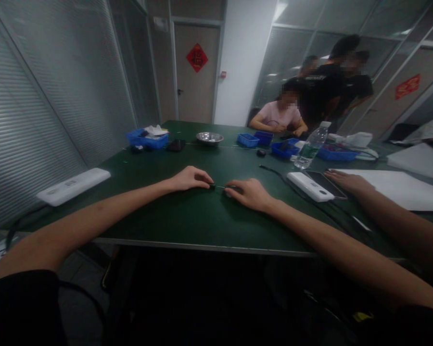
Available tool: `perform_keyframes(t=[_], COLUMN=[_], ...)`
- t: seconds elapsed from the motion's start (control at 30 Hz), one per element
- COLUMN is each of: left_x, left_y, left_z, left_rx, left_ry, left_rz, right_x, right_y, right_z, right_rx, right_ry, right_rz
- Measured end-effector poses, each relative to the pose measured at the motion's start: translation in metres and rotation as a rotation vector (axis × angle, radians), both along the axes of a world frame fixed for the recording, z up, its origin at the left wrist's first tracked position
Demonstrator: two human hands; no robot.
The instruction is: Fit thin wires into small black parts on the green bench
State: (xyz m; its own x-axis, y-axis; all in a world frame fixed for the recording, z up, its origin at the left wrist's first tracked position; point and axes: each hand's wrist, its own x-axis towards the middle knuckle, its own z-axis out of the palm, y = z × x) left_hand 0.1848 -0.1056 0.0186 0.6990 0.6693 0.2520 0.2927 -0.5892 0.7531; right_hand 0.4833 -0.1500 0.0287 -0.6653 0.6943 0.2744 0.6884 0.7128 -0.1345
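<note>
Prob. mid-job: L hand (189, 179) has thumb & fingertips pinched on the black end (212, 186) of a thin rod (221, 187), & the rod runs across to R hand (250, 193), whose fingers are bent in at its far side; whether they grip it or just sit by it, can't tell, as the tips are partly hidden. Rod's approx. level, btwn the two hands, low over the green table (159, 221); touching the top or not, can't tell. Done, as far as shows: rod's picked up, black end in hand. Left: it's not yet set down or let go; whether black end is fixed on or loose is too small to tell. Bowl (210, 139) & blue bin (248, 140) stand well apart, further back.
</note>
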Motion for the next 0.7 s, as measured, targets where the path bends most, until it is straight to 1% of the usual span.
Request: perform_keyframes(t=[0.27,0.47,0.57,0.7], left_x=[0.001,0.002,0.005,0.006], left_y=[0.001,-0.004,-0.006,-0.005], left_z=[-0.004,-0.001,0.000,-0.003], left_rx=[0.027,0.096,0.094,0.065], left_ry=[-0.025,-0.028,-0.032,-0.001], left_rz=[0.000,-0.075,-0.098,-0.097], right_x=[-0.001,-0.006,-0.010,-0.011], right_y=[-0.002,-0.003,-0.003,-0.002], right_z=[0.001,-0.001,-0.004,-0.007], right_rx=[0.012,0.016,0.033,0.067], right_ry=[0.040,0.045,0.047,0.060], right_rz=[0.013,0.032,0.046,0.036])
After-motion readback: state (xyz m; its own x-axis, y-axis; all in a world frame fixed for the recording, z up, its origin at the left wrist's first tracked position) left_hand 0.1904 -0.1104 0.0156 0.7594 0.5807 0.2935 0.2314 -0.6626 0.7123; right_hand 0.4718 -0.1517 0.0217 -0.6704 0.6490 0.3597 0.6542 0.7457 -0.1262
